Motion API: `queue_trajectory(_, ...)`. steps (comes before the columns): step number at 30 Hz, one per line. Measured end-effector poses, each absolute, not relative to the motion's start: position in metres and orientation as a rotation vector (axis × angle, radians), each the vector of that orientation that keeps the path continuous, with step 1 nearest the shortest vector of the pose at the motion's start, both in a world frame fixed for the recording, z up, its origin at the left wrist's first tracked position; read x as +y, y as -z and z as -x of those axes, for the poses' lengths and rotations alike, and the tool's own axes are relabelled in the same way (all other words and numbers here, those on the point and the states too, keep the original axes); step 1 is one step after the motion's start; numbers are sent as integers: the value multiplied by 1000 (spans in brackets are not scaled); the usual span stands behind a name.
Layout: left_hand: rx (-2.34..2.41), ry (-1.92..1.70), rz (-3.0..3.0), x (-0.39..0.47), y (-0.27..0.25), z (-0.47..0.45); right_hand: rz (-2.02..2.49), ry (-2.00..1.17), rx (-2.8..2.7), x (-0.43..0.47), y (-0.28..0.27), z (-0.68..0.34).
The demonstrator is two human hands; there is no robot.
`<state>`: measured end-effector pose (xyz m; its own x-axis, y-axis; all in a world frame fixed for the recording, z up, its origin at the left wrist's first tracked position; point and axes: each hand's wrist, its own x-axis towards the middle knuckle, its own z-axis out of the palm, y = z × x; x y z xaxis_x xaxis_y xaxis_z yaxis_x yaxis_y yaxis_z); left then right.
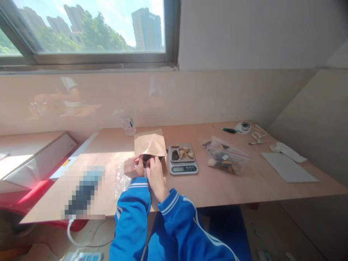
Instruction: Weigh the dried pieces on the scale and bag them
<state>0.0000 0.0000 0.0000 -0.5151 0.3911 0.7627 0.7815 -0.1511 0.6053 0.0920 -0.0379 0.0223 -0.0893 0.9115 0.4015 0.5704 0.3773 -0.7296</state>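
Two hands meet at the mouth of a brown paper pouch (150, 144) lying flat on the wooden worktop (244, 185), near its front edge and just left of a small digital scale (183, 158). Left hand (133, 167) grips the pouch's near edge from the left, fingers curled and pinching the paper. Right hand (157, 173) sits beside it, touching it, fingers bent down onto the same opening; whether they pinch paper or something small at the dark gap cannot be told. Both sleeves are blue with white stripes.

Scale platform carries several loose pieces, tan and dark, piled together. Display lit, digits unreadable. Right of the scale, apart from it, a clear zip bag (227, 158) with a red seal line lies slumped, holding more mixed pieces. Just left of the left hand, a crumpled clear plastic wrapper (121, 180) rests on the worktop.

Far edge by the wall: a small clear bottle (128, 125) behind the pouch. Far right corner: a green-handled screwdriver (225, 129), a round white device (243, 127) with a white cable, a white cloth (288, 152) and a flat grey sheet (288, 167). Sunlight falls across the left half of the worktop.
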Motion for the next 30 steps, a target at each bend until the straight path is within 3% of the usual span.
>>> queue_trajectory(5,-1836,1719,1353,3,5,5,1111,-732,-1557,-55,-27,-109)
queue_trajectory(12,-1989,1635,1355,-1,-5,1,925,-1451,-1169,-86,-34,-190)
queue_trajectory(21,-2295,1563,1066,7,-5,3,1165,-1064,-844,-85,-38,-283)
queue_trajectory(30,-1917,1702,1373,-4,-19,-10,1280,-884,-770,-89,-30,-316)
